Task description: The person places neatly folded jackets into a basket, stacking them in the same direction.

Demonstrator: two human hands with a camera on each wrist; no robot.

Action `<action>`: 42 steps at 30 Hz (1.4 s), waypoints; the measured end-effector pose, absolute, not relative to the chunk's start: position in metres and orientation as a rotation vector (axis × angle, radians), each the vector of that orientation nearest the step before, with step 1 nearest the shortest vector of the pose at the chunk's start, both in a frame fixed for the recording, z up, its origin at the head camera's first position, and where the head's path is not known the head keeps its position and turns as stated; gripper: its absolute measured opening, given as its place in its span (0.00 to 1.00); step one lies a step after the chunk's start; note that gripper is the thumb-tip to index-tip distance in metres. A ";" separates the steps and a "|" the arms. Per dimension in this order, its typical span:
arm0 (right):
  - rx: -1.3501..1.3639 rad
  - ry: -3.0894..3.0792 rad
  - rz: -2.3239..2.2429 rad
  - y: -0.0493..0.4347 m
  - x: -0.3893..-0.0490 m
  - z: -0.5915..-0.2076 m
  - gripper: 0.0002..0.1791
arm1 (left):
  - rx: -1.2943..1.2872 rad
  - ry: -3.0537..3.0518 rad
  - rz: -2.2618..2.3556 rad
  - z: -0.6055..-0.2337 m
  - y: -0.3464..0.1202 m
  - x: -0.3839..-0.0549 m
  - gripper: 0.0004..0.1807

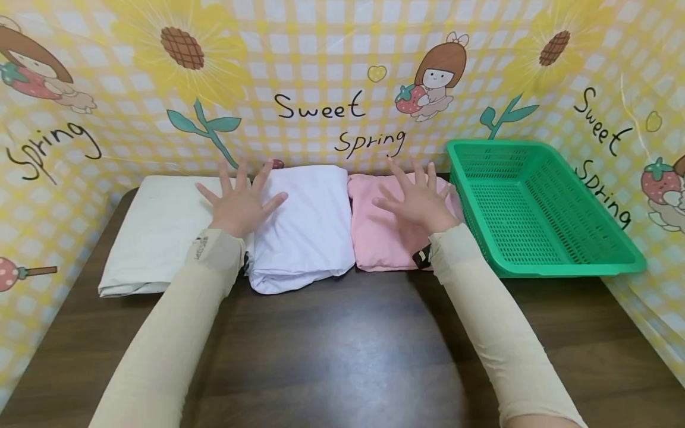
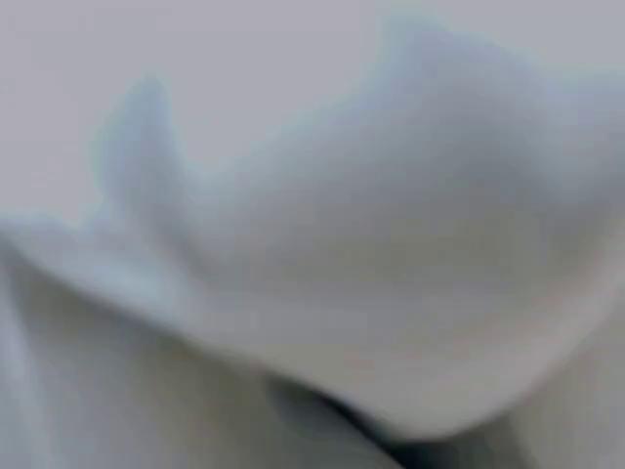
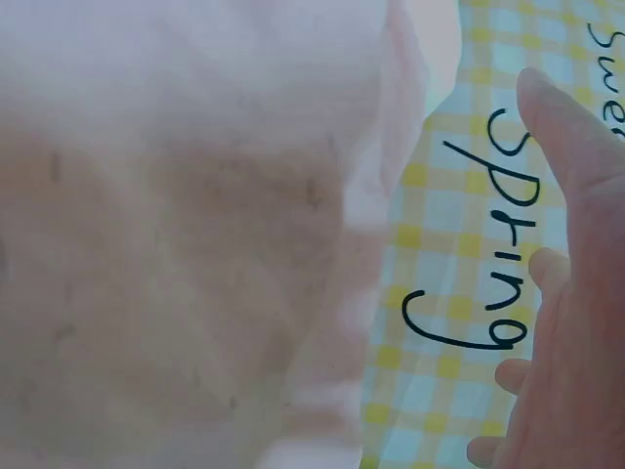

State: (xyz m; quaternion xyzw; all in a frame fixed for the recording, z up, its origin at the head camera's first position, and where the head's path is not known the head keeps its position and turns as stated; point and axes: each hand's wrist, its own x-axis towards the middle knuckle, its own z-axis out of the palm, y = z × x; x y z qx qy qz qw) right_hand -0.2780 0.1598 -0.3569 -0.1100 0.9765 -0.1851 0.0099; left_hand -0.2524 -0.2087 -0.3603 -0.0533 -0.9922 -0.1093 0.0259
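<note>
Three folded cloths lie side by side along the back of the table: an off-white one [image 1: 155,232] at left, a white one [image 1: 305,229] in the middle and a pink one [image 1: 374,238] at right. With fingers spread, my left hand [image 1: 238,205] is over the border between the off-white and white cloths. My right hand [image 1: 420,199], also spread, hovers over the pink cloth and casts a shadow there. In the right wrist view the pink cloth [image 3: 195,244] lies beside the right hand [image 3: 576,293]. Blurred pale fabric fills the left wrist view.
A green plastic basket [image 1: 567,268] with perforated sides stands at the right end of the dark wooden table [image 1: 342,351]. Behind and along both sides hangs a yellow checked sheet [image 1: 316,53] printed with flowers and lettering.
</note>
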 end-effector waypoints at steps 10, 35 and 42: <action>-0.377 3.092 -0.698 0.160 -0.263 -0.352 0.49 | -0.176 -3.028 -0.386 -0.352 -0.183 -0.235 0.46; -0.122 3.040 -1.073 0.178 -0.225 -0.351 0.35 | -0.273 -2.501 -1.927 -0.348 -0.107 -0.207 0.35; -0.022 3.037 -1.070 0.182 -0.222 -0.351 0.35 | -0.137 -2.368 -2.379 -0.352 -0.081 -0.199 0.34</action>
